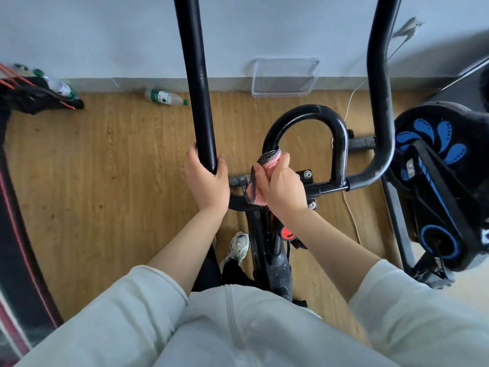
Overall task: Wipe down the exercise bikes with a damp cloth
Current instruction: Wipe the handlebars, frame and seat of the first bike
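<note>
We look down from head height over the black handlebars of an exercise bike [325, 188]. The left hand [207, 181] wraps its fingers around the near end of the long left handlebar [197, 88], thumb on one side and fingers curled round the other, with the bar running up and away from the knuckles.

The right hand [280, 188] clutches a bunched pink cloth [274, 160] with a black mesh edge, the fingers closed round it and pressing it onto the curved loop bar [341, 144]. The cloth bulges out above the fingertips and hangs down on the thumb side, between the two hands. We cannot tell from here whether it is damp.

Beyond the left fingers a water bottle [165, 97] lies on the wooden floor by the wall. Beyond the right fingers a clear tray [284, 78] leans at the wall. To the right of the right hand sits the blue-patterned flywheel cover [434, 144]. Below the wrists we see one shoe [238, 246].
</note>
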